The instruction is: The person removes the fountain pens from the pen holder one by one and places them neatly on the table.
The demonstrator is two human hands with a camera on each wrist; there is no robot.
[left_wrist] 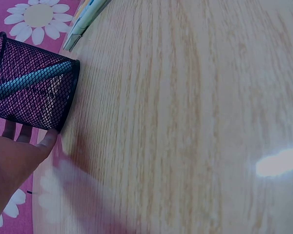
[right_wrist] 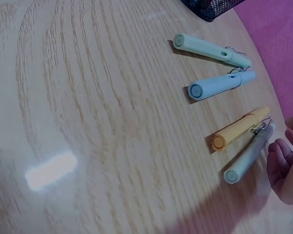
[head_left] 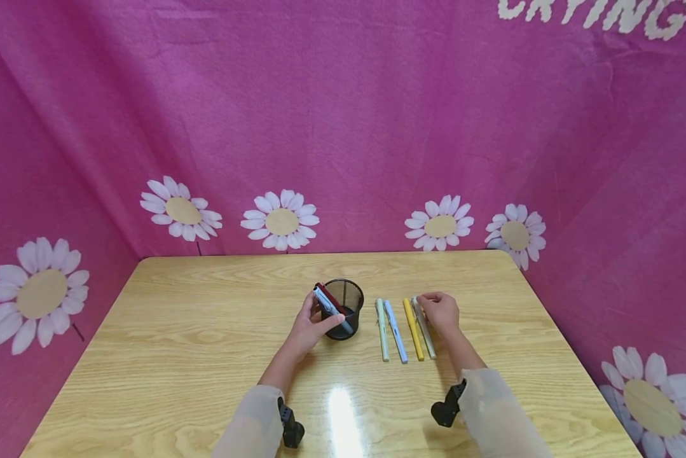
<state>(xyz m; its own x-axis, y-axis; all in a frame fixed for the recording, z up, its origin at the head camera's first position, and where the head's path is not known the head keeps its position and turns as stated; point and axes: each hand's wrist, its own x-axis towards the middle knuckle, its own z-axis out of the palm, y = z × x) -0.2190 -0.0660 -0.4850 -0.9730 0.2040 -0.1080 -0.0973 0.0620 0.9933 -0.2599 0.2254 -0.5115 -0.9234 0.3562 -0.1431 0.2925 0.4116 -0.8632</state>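
Note:
My left hand (head_left: 307, 331) grips a black mesh pen cup (head_left: 352, 318), its thumb along the near side. Inside lean a light blue pen (head_left: 327, 302) and a dark red pen (head_left: 332, 296). Through the mesh in the left wrist view, one pen (left_wrist: 34, 78) lies slantwise. At the far right of the row, my right hand (head_left: 442, 312) has its fingertips by the far end of a pale grey-green pen (right_wrist: 247, 156). Beside that pen lies a yellow pen (right_wrist: 239, 129). Farther left are a light blue pen (right_wrist: 217, 87) and a mint green pen (right_wrist: 210, 50).
Everything stands on a wood-grain table (head_left: 205, 343). A pink cloth (head_left: 343, 127) with printed daisies hangs behind the table and along both sides. Glare (head_left: 343, 413) brightens the table's near middle. Dark wrist cameras (head_left: 448, 405) sit at both sleeve cuffs.

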